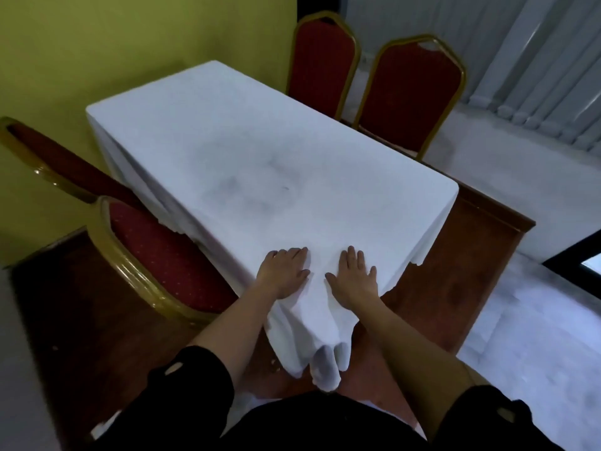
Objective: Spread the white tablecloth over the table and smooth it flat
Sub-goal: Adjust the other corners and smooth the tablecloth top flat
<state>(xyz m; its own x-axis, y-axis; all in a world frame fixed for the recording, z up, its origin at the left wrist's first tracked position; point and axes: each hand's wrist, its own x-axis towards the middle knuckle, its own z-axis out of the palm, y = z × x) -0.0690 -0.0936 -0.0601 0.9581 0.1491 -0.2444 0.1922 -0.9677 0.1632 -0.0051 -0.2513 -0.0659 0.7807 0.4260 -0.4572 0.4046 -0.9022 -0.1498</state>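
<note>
The white tablecloth (260, 151) covers a long table and lies mostly flat, with faint grey marks near its middle. Its near corner hangs down in folds (322, 346) toward my body. My left hand (283, 271) rests palm down on the cloth at the near end, fingers spread. My right hand (354, 275) lies flat beside it, a ridge of cloth rising between the two hands. Neither hand grips the fabric. The table itself is hidden under the cloth.
A red chair with a gold frame (162, 255) stands at the left side, another (48, 157) behind it. Two more red chairs (325, 60) (413, 92) stand at the far right side. A brown wooden panel (465, 255) shows at the right. Yellow wall behind, blinds at top right.
</note>
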